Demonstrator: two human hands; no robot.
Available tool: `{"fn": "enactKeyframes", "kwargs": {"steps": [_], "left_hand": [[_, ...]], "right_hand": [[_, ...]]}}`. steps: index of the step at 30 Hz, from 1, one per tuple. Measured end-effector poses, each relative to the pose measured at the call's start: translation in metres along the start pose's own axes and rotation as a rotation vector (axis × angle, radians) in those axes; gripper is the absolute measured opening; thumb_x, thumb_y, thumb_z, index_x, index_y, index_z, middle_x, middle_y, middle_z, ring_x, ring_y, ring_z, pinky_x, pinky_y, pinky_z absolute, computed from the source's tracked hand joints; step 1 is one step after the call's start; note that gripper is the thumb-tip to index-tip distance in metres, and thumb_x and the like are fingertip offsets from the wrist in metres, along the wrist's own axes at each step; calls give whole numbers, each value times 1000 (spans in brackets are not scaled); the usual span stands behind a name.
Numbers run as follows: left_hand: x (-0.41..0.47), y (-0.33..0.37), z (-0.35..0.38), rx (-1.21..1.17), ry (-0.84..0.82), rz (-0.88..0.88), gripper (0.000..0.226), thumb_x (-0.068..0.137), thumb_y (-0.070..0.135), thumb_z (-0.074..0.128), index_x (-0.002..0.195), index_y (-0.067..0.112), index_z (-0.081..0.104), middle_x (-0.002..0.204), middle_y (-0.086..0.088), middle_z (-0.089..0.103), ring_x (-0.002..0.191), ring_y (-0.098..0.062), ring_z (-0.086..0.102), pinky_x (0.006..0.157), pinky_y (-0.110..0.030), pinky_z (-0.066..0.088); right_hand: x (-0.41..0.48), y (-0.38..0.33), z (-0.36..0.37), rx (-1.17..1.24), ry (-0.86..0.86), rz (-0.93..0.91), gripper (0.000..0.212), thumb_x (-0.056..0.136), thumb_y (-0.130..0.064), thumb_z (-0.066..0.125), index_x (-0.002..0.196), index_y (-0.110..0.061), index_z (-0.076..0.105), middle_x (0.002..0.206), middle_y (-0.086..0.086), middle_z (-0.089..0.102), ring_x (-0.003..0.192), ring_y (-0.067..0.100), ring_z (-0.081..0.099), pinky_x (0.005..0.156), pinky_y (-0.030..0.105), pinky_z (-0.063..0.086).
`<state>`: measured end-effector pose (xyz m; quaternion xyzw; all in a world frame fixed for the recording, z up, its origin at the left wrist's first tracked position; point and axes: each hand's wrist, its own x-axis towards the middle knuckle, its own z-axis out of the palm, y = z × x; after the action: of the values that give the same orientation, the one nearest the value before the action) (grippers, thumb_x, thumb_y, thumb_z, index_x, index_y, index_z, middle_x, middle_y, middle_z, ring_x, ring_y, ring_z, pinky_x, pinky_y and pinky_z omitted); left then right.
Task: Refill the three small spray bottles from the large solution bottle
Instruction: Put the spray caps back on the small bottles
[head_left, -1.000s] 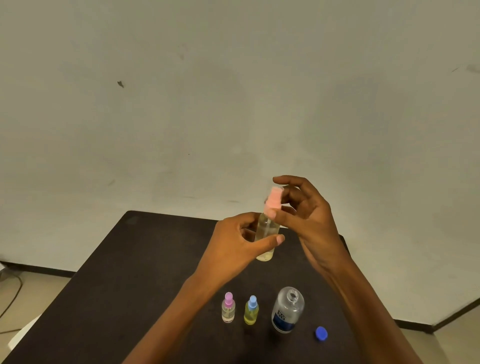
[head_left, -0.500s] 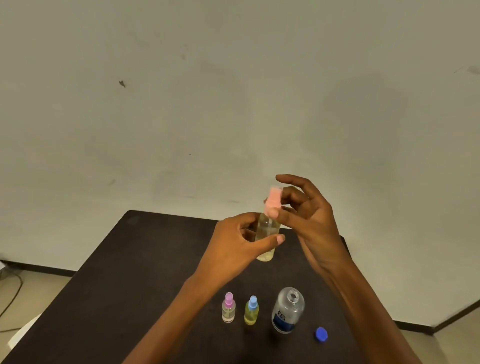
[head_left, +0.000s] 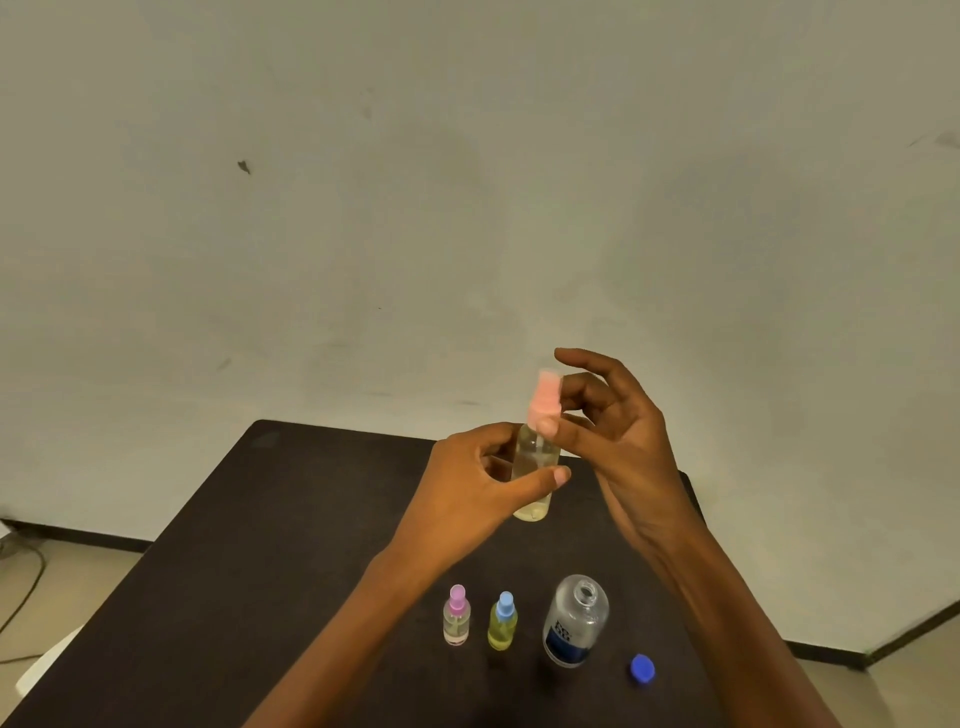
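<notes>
Three small clear spray bottles, pink-topped bottle gripped in left hand, right hand pinching its top, one large uncapped bottle, one round blue cap, dark table.

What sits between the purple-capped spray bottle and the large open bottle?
The blue-capped spray bottle, holding yellowish liquid, stands upright between the purple-capped spray bottle and the large bottle, touching neither; the head view shows it.
</notes>
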<state>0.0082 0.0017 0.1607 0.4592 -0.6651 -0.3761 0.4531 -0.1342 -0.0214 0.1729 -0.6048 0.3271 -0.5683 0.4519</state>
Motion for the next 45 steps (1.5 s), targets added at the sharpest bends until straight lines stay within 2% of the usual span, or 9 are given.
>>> {"fn": "enactKeyframes", "kwargs": {"steps": [5,11,16,19,26,31,34,38,45], "left_hand": [[0,-1,1,1,5,2,19,75,32,72,83,43,59,85,18,67,87,-4,65,75,-10,51],[0,-1,2,4,6,3,20,76,31,72,83,42,58,86,19,65,88,-6,65,75,-8,49],[0,0,1,-3,-2,2,21,76,29,72,84,43,58,85,19,66,88,-2,65,76,-9,51],[0,-1,1,0,3,-15,18,76,31,72,88,38,61,90,14,68,89,-5,65,76,-13,51],[1,-3,2,6,12,-44,21,77,31,71,96,28,64,96,7,69,91,-9,65,79,-16,51],[0,-3,4,0,5,-38,19,76,30,72,92,33,63,93,9,69,90,-9,66,80,-17,53],[1,-3,3,9,13,-43,20,76,32,72,94,30,64,93,9,69,90,-8,66,78,-14,52],[1,-3,2,20,18,-43,25,77,30,72,100,23,66,98,4,70,92,-10,65,81,-17,51],[1,-2,3,7,2,-32,21,76,31,72,94,34,62,93,11,69,92,-7,65,81,-18,52]], "right_hand": [[-2,2,-2,105,-55,34,54,72,-24,71,123,-22,52,106,6,69,106,22,62,82,28,52],[-3,1,-3,76,-52,31,48,74,-6,69,119,-20,54,96,4,71,98,24,66,81,32,54],[-1,5,-1,23,1,3,51,65,-18,77,110,-30,58,94,-10,66,94,14,62,77,29,54],[-1,3,-3,126,-58,49,54,72,-23,71,123,-22,53,111,5,67,109,20,60,81,27,51],[-3,2,-3,67,-38,33,49,72,-8,70,117,-21,56,97,4,71,98,23,66,80,31,54],[-3,4,-3,59,-35,29,58,64,-30,80,117,-28,56,104,-3,68,103,18,62,79,29,53],[-4,2,-4,121,-88,65,46,81,-15,65,125,-18,51,107,9,69,107,23,62,84,28,52],[-3,0,-3,76,-50,37,49,71,-9,69,116,-20,55,95,3,71,98,23,66,80,31,54],[-3,4,-2,62,-75,48,61,64,-38,79,120,-29,54,110,1,66,109,20,59,83,31,53]]}}
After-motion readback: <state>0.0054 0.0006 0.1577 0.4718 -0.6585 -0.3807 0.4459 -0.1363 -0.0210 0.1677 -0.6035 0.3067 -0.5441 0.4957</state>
